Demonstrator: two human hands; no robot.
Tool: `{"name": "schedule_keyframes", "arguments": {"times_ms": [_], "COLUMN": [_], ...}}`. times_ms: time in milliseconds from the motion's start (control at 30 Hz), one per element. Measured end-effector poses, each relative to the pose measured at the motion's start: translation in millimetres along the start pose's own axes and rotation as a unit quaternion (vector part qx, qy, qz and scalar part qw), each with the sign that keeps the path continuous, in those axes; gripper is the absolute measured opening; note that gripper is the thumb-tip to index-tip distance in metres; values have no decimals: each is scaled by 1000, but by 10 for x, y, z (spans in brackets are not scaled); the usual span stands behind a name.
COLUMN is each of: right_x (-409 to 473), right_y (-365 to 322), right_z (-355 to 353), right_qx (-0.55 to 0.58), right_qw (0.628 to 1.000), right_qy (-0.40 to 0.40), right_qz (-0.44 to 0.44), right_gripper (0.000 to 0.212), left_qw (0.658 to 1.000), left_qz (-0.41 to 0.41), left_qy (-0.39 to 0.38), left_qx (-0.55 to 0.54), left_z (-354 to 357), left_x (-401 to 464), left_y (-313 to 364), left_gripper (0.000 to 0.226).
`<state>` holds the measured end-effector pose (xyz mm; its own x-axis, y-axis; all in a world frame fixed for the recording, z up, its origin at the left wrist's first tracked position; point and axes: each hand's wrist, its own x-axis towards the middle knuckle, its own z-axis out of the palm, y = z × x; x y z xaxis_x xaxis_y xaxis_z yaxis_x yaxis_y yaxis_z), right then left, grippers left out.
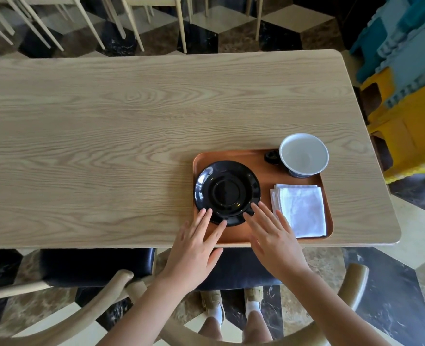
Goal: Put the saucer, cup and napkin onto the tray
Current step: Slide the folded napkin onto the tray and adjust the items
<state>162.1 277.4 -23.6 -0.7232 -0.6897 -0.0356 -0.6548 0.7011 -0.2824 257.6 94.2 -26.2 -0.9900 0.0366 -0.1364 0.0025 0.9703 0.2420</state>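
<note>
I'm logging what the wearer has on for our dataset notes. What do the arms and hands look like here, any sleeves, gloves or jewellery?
Both forearms are bare right to the frame edge: no sleeves show. The left hand and right hand wear no gloves, and no rings, watch or bracelets are visible.

Both hands, left (194, 253) and right (276, 243), flat, fingers spread.

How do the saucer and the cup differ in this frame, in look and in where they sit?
The saucer is flat, glossy and black all over; the cup is deep, with a white inside and a dark handle. The saucer lies at the tray's left end, the cup at its far right corner. The left hand and right hand have fingertips at the saucer's near rim; nothing touches the cup. Both rest on the tray, apart.
</note>
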Motion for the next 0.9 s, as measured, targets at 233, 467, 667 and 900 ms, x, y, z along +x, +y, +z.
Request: {"name": "schedule_keyframes", "arguments": {"times_ms": [233, 467, 667, 900], "right_x": [19, 377, 766, 853], "right_y": [-33, 229, 980, 1518], "right_z": [-36, -500, -867, -831], "right_qx": [-8, 10, -23, 10], "right_qw": [1000, 994, 980, 975], "right_qy": [1, 101, 130, 67], "right_qz": [-1, 26, 146, 211], "right_gripper": [44, 34, 39, 43], "left_qw": [1000, 994, 992, 997], "left_qz": [0, 7, -3, -34], "left_qy": [-2, 111, 130, 68], "left_qx": [32, 23, -7, -14], "left_z": [-73, -439, -675, -414], "left_x": [36, 764, 1774, 2194], "left_y": [18, 164, 529, 699], "left_gripper": [50, 43, 45, 43]}}
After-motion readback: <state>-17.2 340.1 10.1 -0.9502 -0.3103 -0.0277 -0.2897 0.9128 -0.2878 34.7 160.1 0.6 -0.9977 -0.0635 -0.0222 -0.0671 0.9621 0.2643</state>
